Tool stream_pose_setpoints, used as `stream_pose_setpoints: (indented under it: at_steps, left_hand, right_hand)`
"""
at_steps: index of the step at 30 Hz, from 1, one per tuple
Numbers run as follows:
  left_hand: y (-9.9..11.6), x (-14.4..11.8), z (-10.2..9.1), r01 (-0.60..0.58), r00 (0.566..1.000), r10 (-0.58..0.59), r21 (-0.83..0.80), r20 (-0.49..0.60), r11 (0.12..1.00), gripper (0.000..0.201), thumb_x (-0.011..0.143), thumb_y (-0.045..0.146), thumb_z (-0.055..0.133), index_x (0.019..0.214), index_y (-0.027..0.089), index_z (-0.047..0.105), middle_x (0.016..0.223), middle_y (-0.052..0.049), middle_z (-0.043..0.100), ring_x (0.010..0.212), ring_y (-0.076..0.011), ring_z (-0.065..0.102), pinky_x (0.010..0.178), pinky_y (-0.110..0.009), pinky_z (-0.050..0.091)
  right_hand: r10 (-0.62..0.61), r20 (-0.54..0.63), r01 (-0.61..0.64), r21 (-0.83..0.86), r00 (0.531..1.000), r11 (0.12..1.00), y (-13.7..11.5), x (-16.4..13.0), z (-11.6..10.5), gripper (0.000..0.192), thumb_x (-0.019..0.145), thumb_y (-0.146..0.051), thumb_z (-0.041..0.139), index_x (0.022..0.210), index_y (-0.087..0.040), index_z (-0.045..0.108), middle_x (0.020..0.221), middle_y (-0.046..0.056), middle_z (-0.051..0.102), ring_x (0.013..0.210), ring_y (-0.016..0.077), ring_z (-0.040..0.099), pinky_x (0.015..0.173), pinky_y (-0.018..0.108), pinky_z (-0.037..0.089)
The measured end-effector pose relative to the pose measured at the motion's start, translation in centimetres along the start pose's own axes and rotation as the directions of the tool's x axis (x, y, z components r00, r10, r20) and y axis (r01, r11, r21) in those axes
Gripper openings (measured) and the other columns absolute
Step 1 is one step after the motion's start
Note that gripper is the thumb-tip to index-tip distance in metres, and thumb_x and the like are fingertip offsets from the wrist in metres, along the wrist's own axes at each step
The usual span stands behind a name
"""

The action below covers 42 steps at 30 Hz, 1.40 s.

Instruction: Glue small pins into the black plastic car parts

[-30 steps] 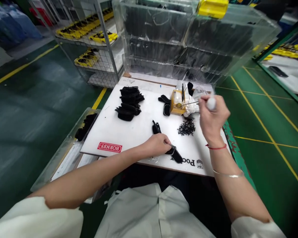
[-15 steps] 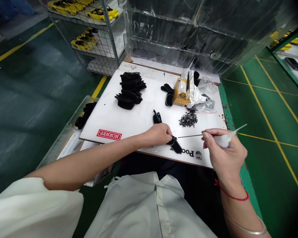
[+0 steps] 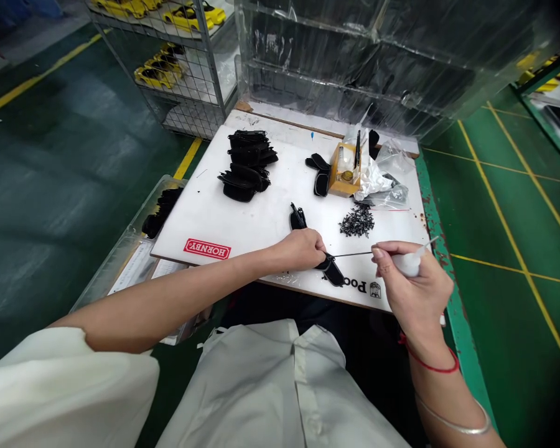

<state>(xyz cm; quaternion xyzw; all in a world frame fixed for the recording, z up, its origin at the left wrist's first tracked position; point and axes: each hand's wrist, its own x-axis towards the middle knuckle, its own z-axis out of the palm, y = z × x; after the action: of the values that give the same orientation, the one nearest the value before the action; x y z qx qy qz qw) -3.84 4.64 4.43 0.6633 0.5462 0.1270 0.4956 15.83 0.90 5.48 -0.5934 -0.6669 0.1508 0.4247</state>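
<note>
Your left hand (image 3: 303, 249) pins the small black plastic part (image 3: 332, 271) flat on the white work board (image 3: 261, 218) near its front edge, so keep that pressure steady. Your right hand (image 3: 413, 292) pinches the white-handled applicator with its thin dark needle (image 3: 354, 254), whose tip meets the part beside your left fingertips. Brace that wrist, touch only the joint, and stay clear of the pile of tiny black pins (image 3: 356, 220) nearby.

Bright light from above, white board (image 3: 261, 218) shining in the middle, soft small shadows, dark corners, lines bent at the edges, blurry sleeve at lower left
</note>
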Motion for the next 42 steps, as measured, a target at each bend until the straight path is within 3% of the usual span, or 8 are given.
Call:
stream_pose_setpoints:
  at_steps: [12,18,33,38,42]
  left_hand:
    - [-0.5,0.1,0.2,-0.009,1.0,0.01,-0.014,0.001,1.0,0.018,0.071,0.022,0.057,0.083,0.015,0.067,0.083,-0.005,0.069,0.072,-0.0154,0.061,0.057,-0.021,0.043]
    - [-0.3,-0.1,0.0,0.001,1.0,0.0,-0.043,0.024,0.999,0.017,0.071,0.026,0.059,0.081,0.016,0.068,0.083,-0.004,0.069,0.075,-0.0153,0.061,0.059,-0.021,0.043]
    - [-0.3,-0.6,0.8,0.005,1.0,-0.004,-0.144,0.004,0.99,0.015,0.067,0.031,0.06,0.073,0.018,0.066,0.08,-0.002,0.069,0.076,-0.0165,0.061,0.065,-0.025,0.044]
    - [-0.2,-1.0,1.1,0.041,0.997,-0.052,-0.184,-0.055,0.982,0.014,0.065,0.028,0.06,0.072,0.018,0.067,0.074,-0.001,0.068,0.072,-0.0166,0.06,0.063,-0.025,0.043]
    - [-0.2,-1.3,1.2,0.028,0.994,-0.049,-0.203,-0.096,0.979,0.009,0.064,0.024,0.06,0.068,0.018,0.066,0.075,-0.001,0.068,0.075,-0.0169,0.06,0.065,-0.025,0.043]
  right_hand:
    - [-0.037,-0.006,0.037,-0.009,0.999,0.999,-0.5,0.0,0.0,0.013,0.08,-0.032,0.066,0.088,-0.022,0.067,0.076,0.0,0.066,0.064,0.0152,0.061,0.063,0.031,0.048]
    - [-0.002,-0.143,0.0,-0.013,0.99,1.0,-0.7,0.3,-1.3,0.013,0.078,-0.028,0.068,0.089,-0.02,0.067,0.068,-0.001,0.062,0.057,0.0139,0.057,0.055,0.029,0.044]
    - [0.067,-0.191,-0.068,-0.001,0.979,0.998,0.6,0.1,-2.1,0.016,0.077,-0.03,0.069,0.089,-0.019,0.067,0.063,-0.002,0.061,0.054,0.0135,0.057,0.056,0.029,0.045]
    - [0.107,-0.195,-0.107,0.009,0.975,0.994,1.8,1.5,-1.4,0.018,0.078,-0.035,0.067,0.088,-0.02,0.067,0.063,-0.002,0.062,0.055,0.0129,0.057,0.055,0.027,0.044]
    - [0.017,-0.249,-0.018,0.0,0.968,1.0,2.1,4.6,-0.2,0.02,0.079,-0.037,0.065,0.091,-0.021,0.066,0.068,-0.001,0.063,0.057,0.0132,0.058,0.058,0.027,0.046]
